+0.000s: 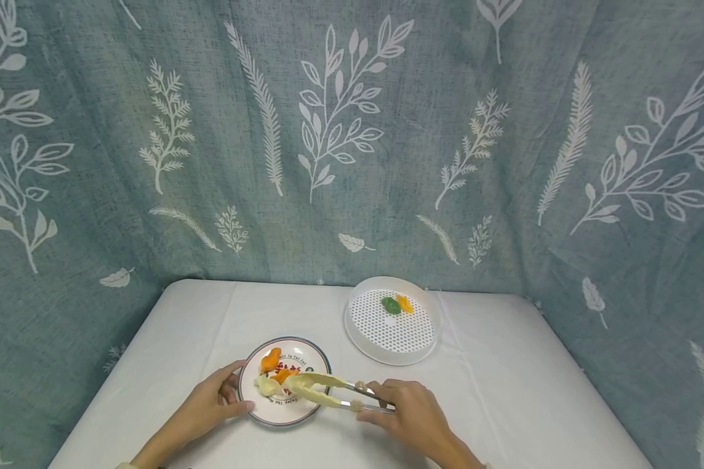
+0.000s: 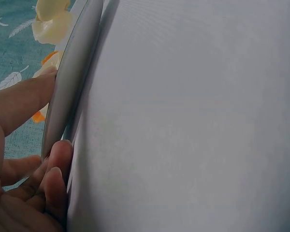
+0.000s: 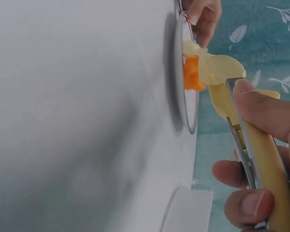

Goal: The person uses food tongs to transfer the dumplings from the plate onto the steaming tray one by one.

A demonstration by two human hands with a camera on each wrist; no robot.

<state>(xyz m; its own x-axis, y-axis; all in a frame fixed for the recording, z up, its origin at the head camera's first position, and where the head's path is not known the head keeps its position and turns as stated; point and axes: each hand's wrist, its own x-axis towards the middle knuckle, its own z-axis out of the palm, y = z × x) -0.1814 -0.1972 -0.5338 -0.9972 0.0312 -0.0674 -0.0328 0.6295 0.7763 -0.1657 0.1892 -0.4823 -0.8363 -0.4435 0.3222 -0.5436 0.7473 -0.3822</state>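
Note:
A white plate [image 1: 270,413] with a dark rim and printed lettering lies left of centre in the head view. My left hand [image 1: 211,396] holds its left edge, thumb at the rim and other fingers curled at the plate's side, as the left wrist view shows. On the plate are orange pieces [image 1: 271,359] and pale yellow pieces [image 1: 267,385]. My right hand [image 1: 407,407] grips metal tongs [image 1: 327,380] with cream-yellow tips, reaching over the plate's right side. In the right wrist view, the tips overlap a pale piece beside an orange piece [image 3: 192,72]; I cannot tell whether they pinch it.
Behind the right hand stands a round white strainer tray [image 1: 366,352] with a perforated base. A green piece [image 1: 391,305] and a yellow piece [image 1: 405,303] lie in it. A white cloth [image 1: 504,378] covers the table, and a green leaf-patterned curtain [image 1: 399,163] hangs around it.

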